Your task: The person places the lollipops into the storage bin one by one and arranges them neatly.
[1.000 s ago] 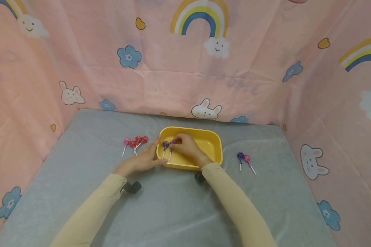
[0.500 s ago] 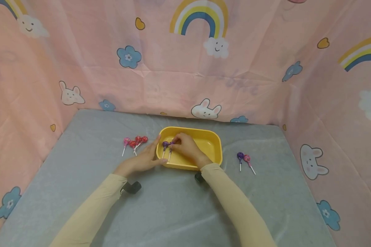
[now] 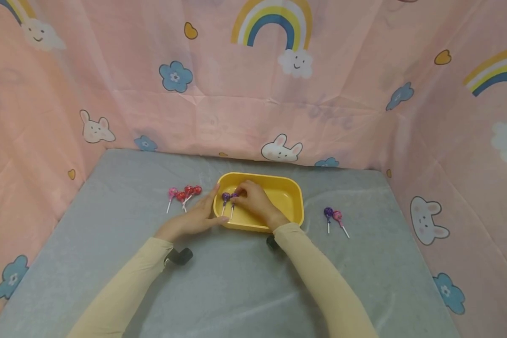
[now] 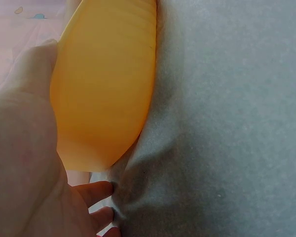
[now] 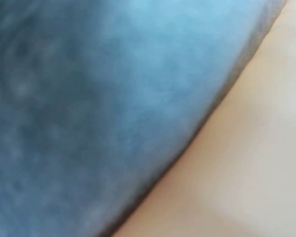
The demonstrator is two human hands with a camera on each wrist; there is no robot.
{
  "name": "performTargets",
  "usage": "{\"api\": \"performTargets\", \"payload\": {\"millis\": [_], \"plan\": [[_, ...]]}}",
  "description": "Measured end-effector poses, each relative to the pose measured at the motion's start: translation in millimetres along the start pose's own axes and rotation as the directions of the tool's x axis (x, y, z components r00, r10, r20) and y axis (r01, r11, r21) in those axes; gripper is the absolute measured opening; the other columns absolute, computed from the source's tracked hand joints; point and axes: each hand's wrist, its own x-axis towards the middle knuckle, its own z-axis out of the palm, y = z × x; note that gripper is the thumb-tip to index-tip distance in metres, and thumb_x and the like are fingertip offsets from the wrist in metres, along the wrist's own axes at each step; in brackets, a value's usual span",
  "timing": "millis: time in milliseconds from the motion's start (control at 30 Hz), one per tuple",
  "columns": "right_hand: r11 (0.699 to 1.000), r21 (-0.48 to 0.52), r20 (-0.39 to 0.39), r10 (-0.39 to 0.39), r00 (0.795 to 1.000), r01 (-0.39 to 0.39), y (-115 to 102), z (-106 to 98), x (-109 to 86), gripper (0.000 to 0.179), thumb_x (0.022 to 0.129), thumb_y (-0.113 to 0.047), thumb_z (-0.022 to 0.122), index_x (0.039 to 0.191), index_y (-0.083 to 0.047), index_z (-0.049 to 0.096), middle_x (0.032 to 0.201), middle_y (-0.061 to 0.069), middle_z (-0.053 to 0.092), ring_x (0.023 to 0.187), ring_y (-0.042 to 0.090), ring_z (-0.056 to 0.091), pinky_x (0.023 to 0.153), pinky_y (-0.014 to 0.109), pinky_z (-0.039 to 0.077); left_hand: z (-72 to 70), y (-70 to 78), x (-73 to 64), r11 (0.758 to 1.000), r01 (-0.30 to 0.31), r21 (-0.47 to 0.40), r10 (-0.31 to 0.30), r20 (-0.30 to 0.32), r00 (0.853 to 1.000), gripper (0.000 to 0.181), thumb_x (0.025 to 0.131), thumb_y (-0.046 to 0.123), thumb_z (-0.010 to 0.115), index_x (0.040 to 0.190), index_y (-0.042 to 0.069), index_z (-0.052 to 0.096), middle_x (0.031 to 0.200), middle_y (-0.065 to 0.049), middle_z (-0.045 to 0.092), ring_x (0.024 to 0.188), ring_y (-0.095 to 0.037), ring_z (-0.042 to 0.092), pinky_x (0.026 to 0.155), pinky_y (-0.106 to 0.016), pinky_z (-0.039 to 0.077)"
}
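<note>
A yellow plastic box [image 3: 289, 204] stands on the grey cloth. My left hand [image 3: 194, 217] lies along its left side, fingers stretched out and thumb at the near rim. In the left wrist view, that hand's thumb runs along the box's outer wall [image 4: 103, 84], with several fingertips below it over the cloth. My right hand [image 3: 255, 202] reaches into the box and pinches a purple lollipop [image 3: 232, 212] near its head, its white stick pointing toward me. A second purple lollipop [image 3: 226, 197] lies just left of it in the box. The right wrist view is blurred.
Left of the box lie several red lollipops [image 3: 188, 190] and a pink lollipop [image 3: 172, 192]. To the right, a purple lollipop [image 3: 328, 212] and a pink lollipop [image 3: 337, 216] lie side by side. A pink patterned curtain [image 3: 219, 117] hangs around the table's back and sides.
The purple lollipop's head shows a little more beside my right fingers, and its stick has shifted slightly left. My left hand stays at the box.
</note>
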Motion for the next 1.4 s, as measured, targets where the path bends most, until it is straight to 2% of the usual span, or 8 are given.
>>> {"api": "performTargets", "payload": {"millis": [367, 500, 733, 1200, 1400], "plan": [[0.998, -0.038, -0.013, -0.044, 0.999, 0.044, -2.9, -1.7, -0.2, 0.022, 0.090, -0.028, 0.073, 0.102, -0.010, 0.072, 0.101, 0.004, 0.063, 0.094, 0.018, 0.055, 0.091, 0.031, 0.051, -2.4, 0.8, -0.5, 1.000, -0.013, 0.010, 0.013, -0.002, 1.000, 0.109, 0.090, 0.066, 0.055, 0.157, 0.023, -0.019, 0.168, -0.017, 0.007, 0.154, -0.039, 0.014, 0.125, -0.055, 0.017], [0.998, -0.037, -0.012, -0.044, 0.999, 0.044, -2.7, -1.5, 0.0, 0.023, 0.090, -0.029, 0.073, 0.103, -0.010, 0.072, 0.101, 0.004, 0.062, 0.093, 0.018, 0.054, 0.091, 0.031, 0.051, -2.2, 1.1, -0.9, 1.000, 0.003, 0.005, -0.003, 0.003, 1.000, 0.108, 0.090, 0.067, 0.055, 0.157, 0.027, -0.020, 0.168, -0.015, 0.006, 0.155, -0.037, 0.012, 0.125, -0.054, 0.017], [0.999, -0.028, -0.004, -0.025, 1.000, 0.024, -1.7, -0.6, 0.0, 0.024, 0.091, -0.030, 0.072, 0.105, -0.011, 0.071, 0.103, 0.004, 0.062, 0.095, 0.018, 0.054, 0.094, 0.032, 0.051, -2.0, 2.5, -1.9, 1.000, -0.009, 0.012, 0.009, -0.001, 1.000, 0.108, 0.091, 0.066, 0.055, 0.157, 0.023, -0.019, 0.167, -0.018, 0.007, 0.154, -0.039, 0.013, 0.125, -0.055, 0.017], [1.000, -0.002, 0.007, 0.017, 1.000, -0.017, -0.3, -1.5, -2.2, 0.025, 0.091, -0.029, 0.072, 0.110, -0.011, 0.071, 0.107, 0.003, 0.063, 0.100, 0.018, 0.056, 0.100, 0.035, 0.050, -0.8, 3.0, -1.4, 1.000, 0.007, 0.002, -0.007, 0.000, 1.000, 0.107, 0.091, 0.065, 0.056, 0.157, 0.025, -0.018, 0.168, -0.014, 0.004, 0.155, -0.037, 0.011, 0.125, -0.054, 0.016], [1.000, -0.001, 0.015, 0.022, 1.000, -0.022, 0.1, -1.7, -2.7, 0.026, 0.091, -0.029, 0.071, 0.110, -0.012, 0.071, 0.108, 0.003, 0.063, 0.101, 0.019, 0.056, 0.100, 0.035, 0.051, -0.7, 2.3, -1.8, 1.000, -0.005, 0.003, 0.005, -0.004, 1.000, 0.108, 0.091, 0.064, 0.056, 0.158, 0.023, -0.018, 0.168, -0.016, 0.004, 0.154, -0.039, 0.012, 0.125, -0.055, 0.016]]}}
